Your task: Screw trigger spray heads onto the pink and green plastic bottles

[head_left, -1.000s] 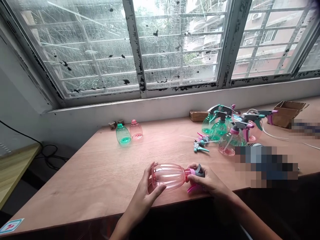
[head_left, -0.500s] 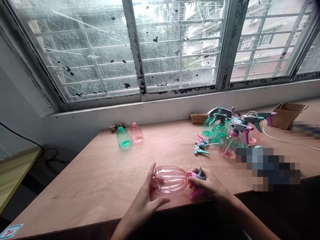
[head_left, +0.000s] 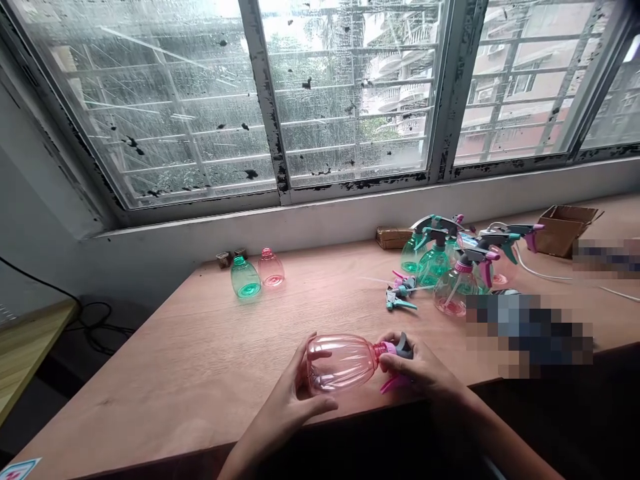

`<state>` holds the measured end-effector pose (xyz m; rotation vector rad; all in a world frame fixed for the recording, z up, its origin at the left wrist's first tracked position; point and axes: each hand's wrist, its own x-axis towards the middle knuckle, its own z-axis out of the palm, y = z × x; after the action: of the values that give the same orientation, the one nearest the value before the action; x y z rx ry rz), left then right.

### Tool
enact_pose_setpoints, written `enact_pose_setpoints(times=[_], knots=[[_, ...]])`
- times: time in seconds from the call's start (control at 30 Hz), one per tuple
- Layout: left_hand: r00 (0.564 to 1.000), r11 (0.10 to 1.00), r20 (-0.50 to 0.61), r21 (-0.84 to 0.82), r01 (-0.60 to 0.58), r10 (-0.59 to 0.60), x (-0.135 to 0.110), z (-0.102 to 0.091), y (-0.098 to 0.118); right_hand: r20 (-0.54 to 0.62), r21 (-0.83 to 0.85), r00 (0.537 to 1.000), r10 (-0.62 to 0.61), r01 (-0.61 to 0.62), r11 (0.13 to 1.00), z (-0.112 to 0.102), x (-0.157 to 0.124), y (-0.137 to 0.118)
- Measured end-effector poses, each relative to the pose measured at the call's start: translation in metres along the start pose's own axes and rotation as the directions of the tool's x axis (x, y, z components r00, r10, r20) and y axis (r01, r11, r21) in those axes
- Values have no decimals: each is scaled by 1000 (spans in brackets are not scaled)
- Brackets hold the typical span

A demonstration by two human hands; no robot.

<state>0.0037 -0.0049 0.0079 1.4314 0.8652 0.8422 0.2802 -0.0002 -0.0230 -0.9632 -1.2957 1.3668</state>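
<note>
My right hand [head_left: 417, 363] is pinching the pink collar of a spray head [head_left: 404, 348] at the pink bottle's [head_left: 345, 363] neck; my left hand [head_left: 295, 393] is loosely cradling the base, thumb spreading clear. The bottle is lying sideways between them, over the table's [head_left: 200, 400] near edge. From here I'm judging it light, slick and thin-walled, probably flexing under a squeeze; collar and fluted belly are offering good holds. Loose spray heads [head_left: 395, 300] are lying farther right, headless bottles [head_left: 245, 277] standing far left.
</note>
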Motion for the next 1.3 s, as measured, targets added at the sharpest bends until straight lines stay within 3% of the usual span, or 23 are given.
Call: enact_pose_setpoints(times=[0.1,0.27,0.4,0.53,0.7,0.93,1.13,1.3], knots=[[999,1000,42,-20,-9,10,-1,1,1,-41,28,999,11,-10,1000,0,0,2],[993,999,114,38,-33,29,1,-5,5,11,104,998,62,-63,993,2,-2,2],[997,997,78,80,-21,15,3,-9,6,61,103,997,57,-63,993,4,-3,-4],[999,999,39,29,-19,18,1,-7,2,50,-29,999,-9,11,1000,3,-3,-8],[994,993,-13,37,-109,110,-5,-2,-1,77,-127,997,-15,25,992,3,-2,-3],[999,995,-14,91,-46,48,-6,-2,-5,121,-124,993,5,10,992,0,2,2],[992,976,17,177,-123,122,-2,-5,-11,131,-61,990,51,-43,997,3,-2,-4],[994,981,-1,164,-104,106,-5,-2,-7,119,-81,992,39,-29,996,3,-1,-4]])
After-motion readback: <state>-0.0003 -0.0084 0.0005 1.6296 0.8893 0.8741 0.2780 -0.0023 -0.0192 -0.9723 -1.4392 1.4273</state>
